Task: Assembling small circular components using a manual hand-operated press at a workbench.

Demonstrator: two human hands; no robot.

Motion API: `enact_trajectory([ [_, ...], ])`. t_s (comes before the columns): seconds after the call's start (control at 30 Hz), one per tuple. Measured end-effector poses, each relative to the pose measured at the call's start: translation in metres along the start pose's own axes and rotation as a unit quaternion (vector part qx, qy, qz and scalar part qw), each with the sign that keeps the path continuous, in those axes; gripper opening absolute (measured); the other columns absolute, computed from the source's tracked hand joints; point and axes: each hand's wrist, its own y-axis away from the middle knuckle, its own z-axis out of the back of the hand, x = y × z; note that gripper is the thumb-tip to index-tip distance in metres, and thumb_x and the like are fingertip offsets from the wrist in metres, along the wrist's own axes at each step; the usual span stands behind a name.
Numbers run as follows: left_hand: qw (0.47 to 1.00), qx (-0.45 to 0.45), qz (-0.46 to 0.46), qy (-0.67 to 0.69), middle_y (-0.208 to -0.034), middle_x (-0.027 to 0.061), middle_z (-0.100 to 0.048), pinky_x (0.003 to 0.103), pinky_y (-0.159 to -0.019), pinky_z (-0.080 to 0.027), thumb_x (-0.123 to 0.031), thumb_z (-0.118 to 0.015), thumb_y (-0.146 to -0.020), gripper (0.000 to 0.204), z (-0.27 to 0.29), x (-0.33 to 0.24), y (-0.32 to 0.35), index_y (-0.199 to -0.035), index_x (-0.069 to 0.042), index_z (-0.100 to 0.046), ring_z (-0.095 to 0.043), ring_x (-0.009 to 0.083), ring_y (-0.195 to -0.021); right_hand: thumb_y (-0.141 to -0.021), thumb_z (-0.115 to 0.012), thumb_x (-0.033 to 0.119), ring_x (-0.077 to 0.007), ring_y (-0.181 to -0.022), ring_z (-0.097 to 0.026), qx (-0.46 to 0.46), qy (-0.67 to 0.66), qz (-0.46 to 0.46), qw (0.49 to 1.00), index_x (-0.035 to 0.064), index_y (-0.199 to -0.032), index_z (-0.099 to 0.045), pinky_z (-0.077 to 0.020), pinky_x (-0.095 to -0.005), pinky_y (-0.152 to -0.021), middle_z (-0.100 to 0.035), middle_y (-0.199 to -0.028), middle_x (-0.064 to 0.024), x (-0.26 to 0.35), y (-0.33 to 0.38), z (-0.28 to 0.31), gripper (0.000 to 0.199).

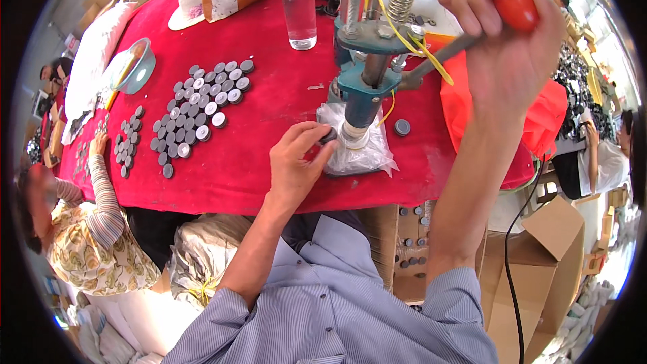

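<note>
A hand lever press with a teal body and a tall coil spring stands on the red-covered table. Between the fingertips of my left hand is a small dark grey round cap, just left of the press's ram. Under the ram the base is wrapped in clear plastic. Raised at the upper right, my right hand is wrapped around the red knob at the end of the press lever. Right of the base lies a single grey cap.
Many grey caps spread across the red table on the left. Behind them stand a lidded clear bottle and a clear bowl. An orange-red bag lies at right. Below, a cardboard box holds caps. A person sits at left.
</note>
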Motion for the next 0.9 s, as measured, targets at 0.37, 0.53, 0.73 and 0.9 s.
enact_trajectory([
  [0.37, 1.0, 0.006, -0.006, 0.003, -0.112, 0.0138, -0.071, 0.031, -0.083, -0.059, -0.001, -0.083, -0.08, 0.036, -0.028, -0.001, 0.01, -0.114, -0.001, -0.074, -0.071, 0.022, -0.099, -0.099, -0.055, 0.034, -0.0079, -0.053, -0.041, -0.043, -0.063, 0.006, 0.997, 0.0057, -0.086, -0.055, -0.038, -0.0254, -0.05, -0.053, -0.075, -0.0034, -0.032, -0.044, -0.005, 0.032],
  [0.53, 0.999, 0.0, -0.032, -0.032, -0.119, 0.016, -0.068, 0.035, -0.087, -0.056, -0.004, -0.08, -0.084, 0.034, -0.037, 0.001, 0.011, -0.116, 0.0, -0.072, -0.069, 0.0268, -0.104, -0.099, -0.055, 0.035, -0.0072, -0.053, -0.039, -0.028, -0.086, -0.004, 0.996, 0.0051, -0.086, -0.055, -0.037, -0.0247, -0.05, -0.051, -0.073, -0.0023, -0.032, -0.045, -0.003, 0.033],
  [0.73, 0.997, 0.03, -0.038, -0.055, -0.118, 0.0135, -0.067, 0.036, -0.088, -0.054, -0.009, -0.078, -0.087, 0.035, -0.037, -0.001, 0.01, -0.119, 0.001, -0.07, -0.067, 0.0277, -0.102, -0.1, -0.054, 0.036, -0.007, -0.054, -0.039, 0.01, -0.103, 0.013, 0.995, 0.0047, -0.088, -0.055, -0.036, -0.0246, -0.049, -0.051, -0.075, -0.0018, -0.028, -0.04, -0.009, 0.033],
  [0.9, 0.999, -0.007, 0.021, 0.043, -0.113, 0.0118, -0.068, 0.032, -0.087, -0.052, -0.006, -0.081, -0.083, 0.028, -0.045, 0.002, 0.011, -0.108, 0.002, -0.07, -0.065, 0.0202, -0.103, -0.1, -0.055, 0.036, -0.0073, -0.054, -0.04, 0.007, -0.134, 0.018, 0.991, 0.0047, -0.088, -0.056, -0.0368, -0.0247, -0.05, -0.052, -0.076, -0.002, -0.028, -0.04, -0.01, 0.033],
])
